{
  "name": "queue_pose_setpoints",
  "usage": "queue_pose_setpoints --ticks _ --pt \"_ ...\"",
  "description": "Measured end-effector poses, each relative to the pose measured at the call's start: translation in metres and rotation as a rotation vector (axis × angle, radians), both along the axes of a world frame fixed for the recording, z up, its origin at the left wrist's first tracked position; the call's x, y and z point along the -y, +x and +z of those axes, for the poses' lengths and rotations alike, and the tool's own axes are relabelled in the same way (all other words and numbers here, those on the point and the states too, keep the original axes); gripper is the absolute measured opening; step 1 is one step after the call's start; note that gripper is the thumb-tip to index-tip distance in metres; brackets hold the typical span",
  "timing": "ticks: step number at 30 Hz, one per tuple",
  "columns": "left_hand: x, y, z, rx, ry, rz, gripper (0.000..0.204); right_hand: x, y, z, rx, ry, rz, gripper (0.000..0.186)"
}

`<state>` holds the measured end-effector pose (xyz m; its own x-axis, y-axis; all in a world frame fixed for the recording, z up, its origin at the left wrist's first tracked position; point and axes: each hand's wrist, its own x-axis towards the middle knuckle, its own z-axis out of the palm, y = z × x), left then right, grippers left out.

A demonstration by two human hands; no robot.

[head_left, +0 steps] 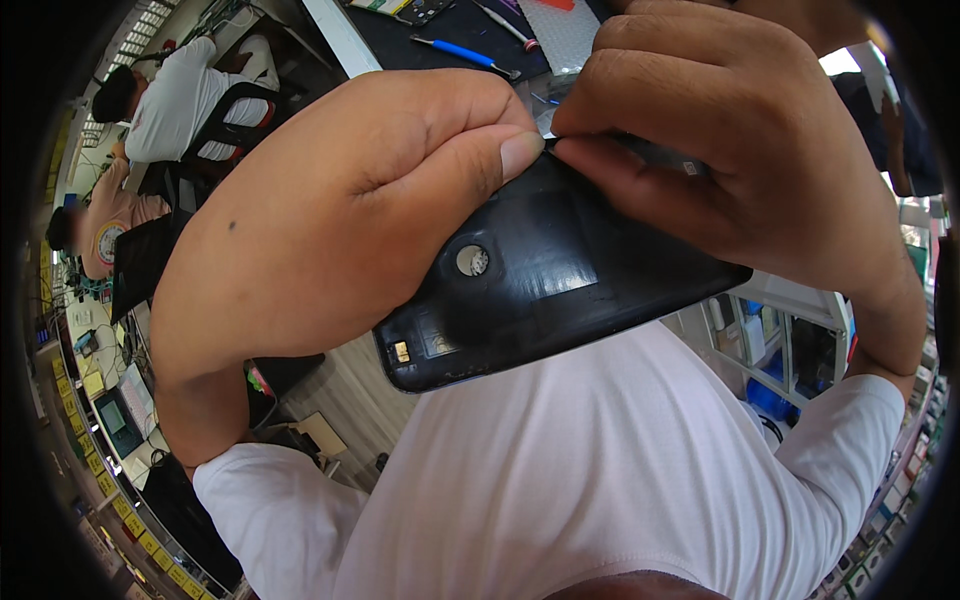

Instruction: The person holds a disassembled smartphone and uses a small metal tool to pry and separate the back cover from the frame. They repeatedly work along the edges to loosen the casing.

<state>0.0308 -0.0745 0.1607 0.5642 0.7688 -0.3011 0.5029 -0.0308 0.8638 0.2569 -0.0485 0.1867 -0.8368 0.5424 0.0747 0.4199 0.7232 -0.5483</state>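
Two bare hands meet at the upper edge of a glossy black, thin, round-cornered panel (640, 270), which looks like the back cover of a phone or similar device. It is held tilted in front of the person's white cloth shirt (540, 480), just short of the dark, flat work surface (385, 40). The left hand (420, 150) is curled, its thumb pressed toward the bent forefinger, with the panel's edge apparently pinched between them. The right hand (700, 110) has thumb and forefinger drawn nearly together at the same spot; whether they grip the rim or some thin piece on it, I cannot tell.

As for progress, the panel appears to be apart from any device, and its round hole (472, 260) is open right through. A small gold-coloured patch (402, 351) sits near one corner. The detail work at the edge seems unfinished, since both hands are busy there; how much is left does not show. A slim blue pen-shaped tool (455, 52) lies unused on the work surface, near a clear bubble-wrap sheet (557, 38).
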Motion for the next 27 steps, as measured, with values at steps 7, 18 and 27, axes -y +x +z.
queue_pose_setpoints --ticks 7,18,27 --pt "-0.002 0.005 0.001 -0.010 0.023 -0.016 0.027 -0.001 0.001 -0.002 -0.006 0.038 0.000 0.014" --pt "-0.001 0.009 -0.003 -0.067 0.170 -0.044 0.028 -0.005 0.005 -0.008 -0.014 0.095 -0.013 0.015" --pt "-0.002 0.002 -0.003 0.000 0.006 0.008 0.025 -0.007 0.003 -0.009 -0.027 0.151 -0.001 0.016"
